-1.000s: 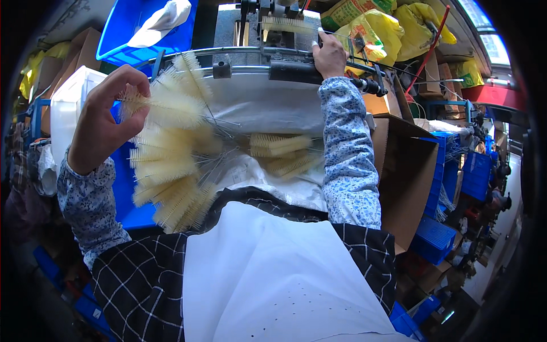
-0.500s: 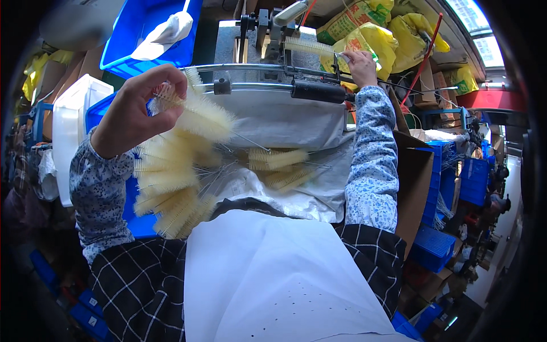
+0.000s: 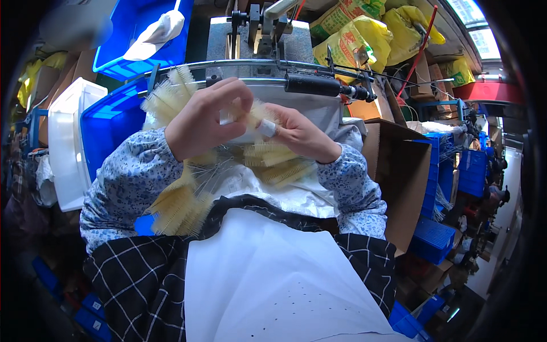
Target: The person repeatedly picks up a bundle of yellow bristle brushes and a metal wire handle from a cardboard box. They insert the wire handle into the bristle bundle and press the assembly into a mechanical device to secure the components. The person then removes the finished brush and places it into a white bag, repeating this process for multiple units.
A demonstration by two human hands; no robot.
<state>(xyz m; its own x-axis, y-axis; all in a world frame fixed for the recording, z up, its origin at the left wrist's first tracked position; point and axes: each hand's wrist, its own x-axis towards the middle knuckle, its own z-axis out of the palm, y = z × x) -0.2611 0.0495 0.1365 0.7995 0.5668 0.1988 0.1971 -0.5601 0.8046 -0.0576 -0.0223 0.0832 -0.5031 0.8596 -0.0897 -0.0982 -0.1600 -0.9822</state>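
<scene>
While a cream bristle brush (image 3: 257, 110) is pinched in the fingertips of the right hand (image 3: 306, 134), its bristles are met by the left hand (image 3: 204, 118), whose thumb and fingers are curled; whether that hand is closed on them cannot be told. Below it, more brushes (image 3: 183, 212) are fanned out. Others are laid on white sheeting (image 3: 259, 185). Beyond, a black cylinder (image 3: 312, 85) is mounted on metal rails, flanked by yellow sacks (image 3: 353, 48).
</scene>
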